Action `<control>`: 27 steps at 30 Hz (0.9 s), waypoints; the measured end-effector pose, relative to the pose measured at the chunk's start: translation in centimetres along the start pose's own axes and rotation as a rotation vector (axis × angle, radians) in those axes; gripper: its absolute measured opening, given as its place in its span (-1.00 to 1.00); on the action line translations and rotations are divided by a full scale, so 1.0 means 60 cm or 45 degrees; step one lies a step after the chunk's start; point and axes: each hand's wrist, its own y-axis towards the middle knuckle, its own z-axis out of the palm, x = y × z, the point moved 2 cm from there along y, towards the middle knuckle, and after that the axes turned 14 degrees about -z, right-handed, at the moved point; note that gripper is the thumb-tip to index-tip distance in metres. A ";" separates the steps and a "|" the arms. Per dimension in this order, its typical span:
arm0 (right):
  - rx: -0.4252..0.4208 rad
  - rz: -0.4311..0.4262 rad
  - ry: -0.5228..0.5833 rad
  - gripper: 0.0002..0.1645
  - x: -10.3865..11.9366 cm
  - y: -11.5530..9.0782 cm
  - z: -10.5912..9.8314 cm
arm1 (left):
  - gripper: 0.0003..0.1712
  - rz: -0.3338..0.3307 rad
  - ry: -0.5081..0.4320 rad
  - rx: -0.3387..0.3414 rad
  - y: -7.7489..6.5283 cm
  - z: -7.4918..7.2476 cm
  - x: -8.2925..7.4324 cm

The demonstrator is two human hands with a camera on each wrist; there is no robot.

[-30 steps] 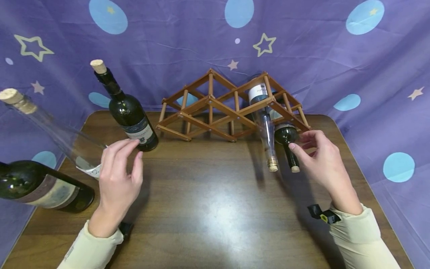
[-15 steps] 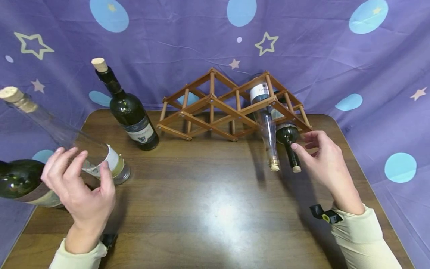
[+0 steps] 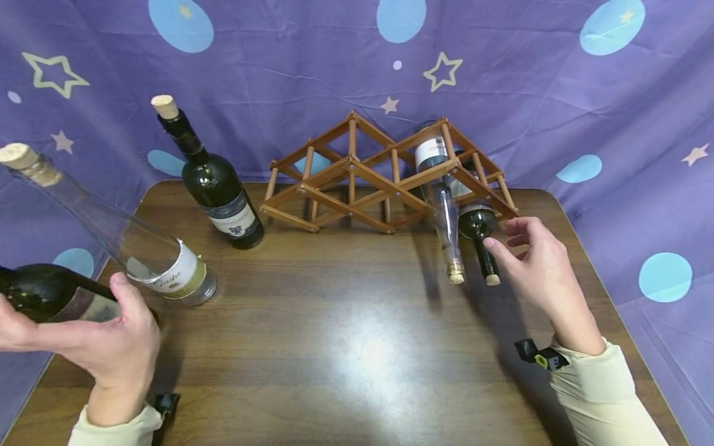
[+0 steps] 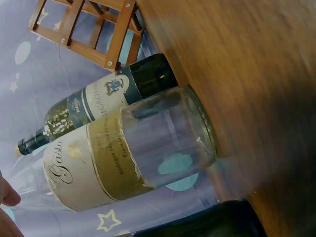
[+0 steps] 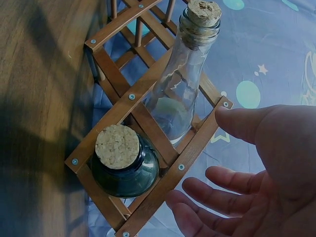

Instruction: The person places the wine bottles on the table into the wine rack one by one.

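My left hand (image 3: 106,341) is spread at the left, thumb up and fingers stretched sideways, overlapping a dark green wine bottle (image 3: 52,294) with a maroon and cream label. Beyond it stands a clear corked bottle (image 3: 181,275), its label white and gold; it fills much of the left wrist view. Another dark corked wine bottle (image 3: 225,207) is upright farther back. My right hand (image 3: 535,266) hovers loosely curved by the right end of the wooden wine rack (image 3: 351,166), holding nothing. Two corked bottles lie in that rack, a clear one (image 3: 446,238) and a dark green one (image 3: 476,222).
The rack stands at the back of the brown wooden table (image 3: 357,347), its lattice unfolded into diamond-shaped slots. A purple curtain (image 3: 502,68) with stars and blue dots hangs behind and at both sides. Both racked bottles have their necks toward me.
My left hand has swung left and down, from in front of the clear bottle's base to the front dark bottle, uncovering the clear bottle's label. My right hand has hardly moved.
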 end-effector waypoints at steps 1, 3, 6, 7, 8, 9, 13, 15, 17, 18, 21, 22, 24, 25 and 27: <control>0.001 0.000 0.003 -0.27 0.000 0.000 0.000 | -0.02 -0.033 0.011 0.006 0.001 -0.001 0.002; 0.004 0.000 0.003 -0.27 -0.001 0.000 0.001 | 0.05 -0.088 0.015 0.017 0.003 -0.001 0.005; 0.007 -0.003 0.001 -0.28 -0.002 0.000 0.001 | 0.12 -0.161 0.033 0.037 0.006 -0.004 0.011; 0.009 -0.003 0.000 -0.28 -0.003 0.000 0.002 | 0.13 -0.179 0.058 0.049 0.007 -0.006 0.014; 0.010 -0.004 -0.002 -0.28 -0.003 -0.001 0.002 | 0.15 -0.197 0.090 0.055 0.007 -0.009 0.017; 0.012 -0.004 -0.002 -0.28 -0.004 -0.001 0.002 | 0.14 -0.208 0.124 0.070 0.008 -0.011 0.021; 0.013 -0.009 0.000 -0.27 -0.007 -0.002 0.001 | 0.13 -0.254 0.249 0.137 0.010 -0.022 0.037; 0.012 -0.014 0.002 -0.27 -0.008 -0.002 0.001 | 0.12 -0.265 0.266 0.167 0.014 -0.026 0.044; 0.012 -0.016 0.003 -0.26 -0.009 -0.002 0.000 | 0.12 -0.277 0.260 0.190 0.016 -0.027 0.047; 0.011 -0.016 0.001 -0.26 -0.009 -0.002 0.000 | 0.13 -0.281 0.256 0.200 0.018 -0.028 0.048; 0.012 -0.015 -0.006 -0.26 -0.008 -0.002 0.000 | 0.14 -0.280 0.237 0.225 0.021 -0.029 0.053; 0.011 -0.015 -0.006 -0.26 -0.008 -0.001 0.000 | 0.14 -0.280 0.231 0.230 0.022 -0.029 0.053; 0.013 -0.017 -0.009 -0.26 -0.008 -0.001 0.001 | 0.12 -0.292 0.211 0.242 0.025 -0.030 0.054; 0.015 -0.017 -0.010 -0.27 -0.008 -0.001 0.001 | 0.11 -0.298 0.199 0.246 0.027 -0.030 0.053; 0.016 -0.018 -0.010 -0.27 -0.008 0.000 0.002 | 0.09 -0.336 0.200 0.267 0.029 -0.031 0.048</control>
